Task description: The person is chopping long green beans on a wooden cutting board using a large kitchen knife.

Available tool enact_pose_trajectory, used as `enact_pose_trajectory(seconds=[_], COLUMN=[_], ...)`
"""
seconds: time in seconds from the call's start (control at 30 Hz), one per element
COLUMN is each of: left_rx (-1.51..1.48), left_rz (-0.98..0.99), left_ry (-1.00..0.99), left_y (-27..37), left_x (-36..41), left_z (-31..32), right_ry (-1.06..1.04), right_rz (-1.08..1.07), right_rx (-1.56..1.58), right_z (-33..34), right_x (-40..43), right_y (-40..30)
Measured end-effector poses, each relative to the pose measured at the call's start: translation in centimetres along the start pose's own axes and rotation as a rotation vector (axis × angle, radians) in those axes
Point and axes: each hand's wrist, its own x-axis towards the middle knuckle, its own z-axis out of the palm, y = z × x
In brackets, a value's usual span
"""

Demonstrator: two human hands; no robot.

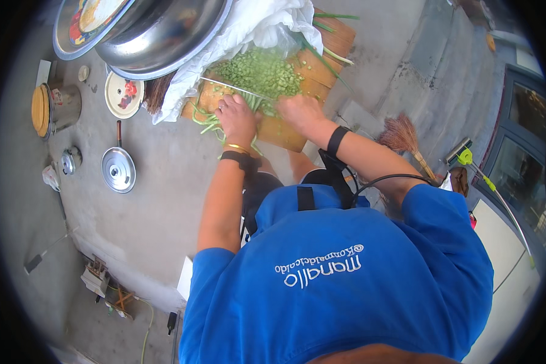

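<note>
My right hand (299,113) grips a knife (236,88) by its handle, which the fingers hide. The thin blade points left across the wooden cutting board (282,134), just beyond my left fingertips. My left hand (236,117) presses down on a bunch of long green beans (208,119), whose ends hang over the board's near edge. Beyond the blade spreads a heap of finely chopped green pieces (259,68). White plastic sheeting (273,20) lies crumpled over the board's far left side. Scallion stalks (325,66) stick out at the board's right.
Left of the board are a large steel basin (159,50), a patterned metal bowl (63,38) and a flowered enamel lid (114,98). A lidded pan (118,170) and a steel pot (68,107) sit on the concrete floor. At right are a straw broom (399,132) and a mop (459,152).
</note>
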Motion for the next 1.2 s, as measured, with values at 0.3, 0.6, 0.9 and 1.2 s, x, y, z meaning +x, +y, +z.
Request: enact_pose_trajectory(seconds=[0.3,0.6,0.9,1.2], left_rx=[-0.016,-0.051,0.011,0.011], left_rz=[-0.008,0.022,0.03,0.033], left_ry=[-0.022,0.038,0.05,0.062], left_y=[0.2,0.0,-0.1,0.1], left_x=[0.1,-0.1,0.0,-0.3], left_z=[-0.6,0.0,0.4,0.2], right_ry=[0.232,0.018,0.079,0.057], right_rz=[-0.086,-0.093,-0.058,-0.07], right_rx=[0.097,-0.138,-0.031,0.018], right_z=[-2.7,-1.5,-0.4,-2.9], right_x=[-2.5,-0.6,0.4,-3.0], right_y=[0.9,4.0,3.2,1.5])
